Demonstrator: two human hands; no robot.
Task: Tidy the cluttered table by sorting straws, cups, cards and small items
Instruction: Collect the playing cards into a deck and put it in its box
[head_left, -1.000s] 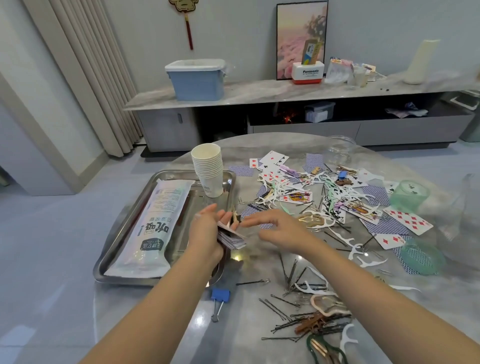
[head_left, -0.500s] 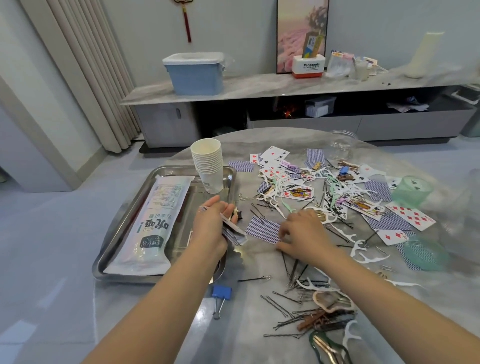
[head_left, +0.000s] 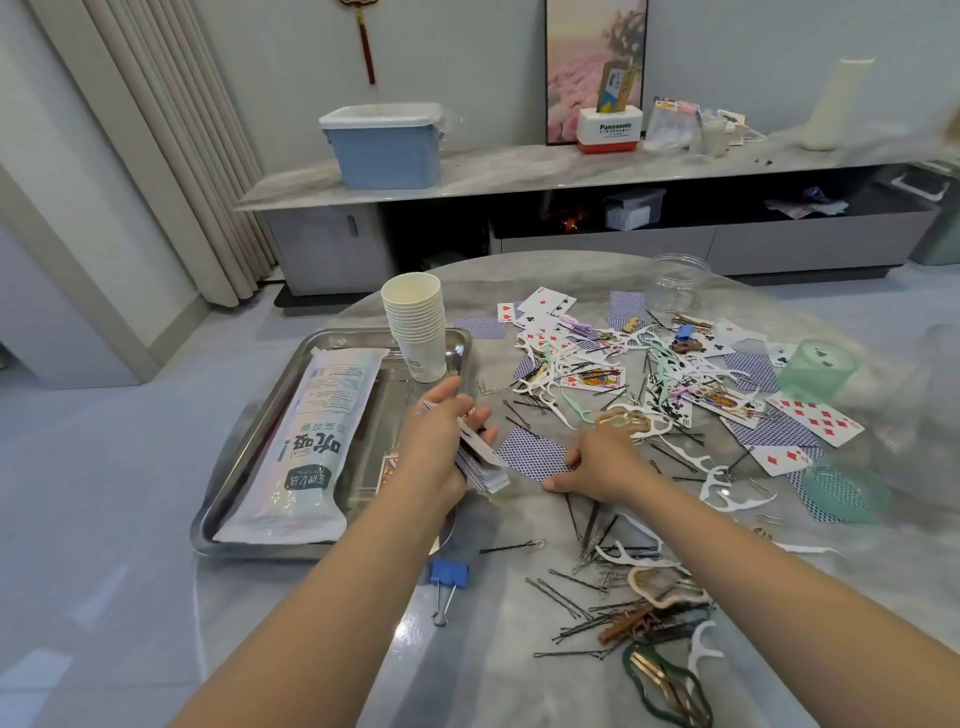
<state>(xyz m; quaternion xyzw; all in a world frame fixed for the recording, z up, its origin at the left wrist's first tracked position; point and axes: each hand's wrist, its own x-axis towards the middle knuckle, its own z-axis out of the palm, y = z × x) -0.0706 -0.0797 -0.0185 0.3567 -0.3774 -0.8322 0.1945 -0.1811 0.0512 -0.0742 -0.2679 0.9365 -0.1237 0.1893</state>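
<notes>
My left hand (head_left: 441, 441) grips a stack of playing cards (head_left: 480, 462) over the right edge of the metal tray (head_left: 234, 499). My right hand (head_left: 602, 462) rests on the table with its thumb and fingers at the edge of a face-down blue-backed card (head_left: 530, 452). A bag of straws (head_left: 311, 447) lies in the tray, and a stack of white paper cups (head_left: 415, 327) stands at its far right corner. More cards (head_left: 815, 423) lie scattered with white floss picks (head_left: 722, 493) across the table's right half.
Black hairpins and hair clips (head_left: 639, 618) lie near the table's front edge, a blue binder clip (head_left: 447, 577) beside them. Two green cups (head_left: 818, 369) and a clear jar (head_left: 680, 283) stand at the right. A sideboard with a blue bin (head_left: 384, 148) is behind.
My right hand has left the card stack, moved right and down to the table, and settled at the face-down card. My left hand keeps hold of the stack.
</notes>
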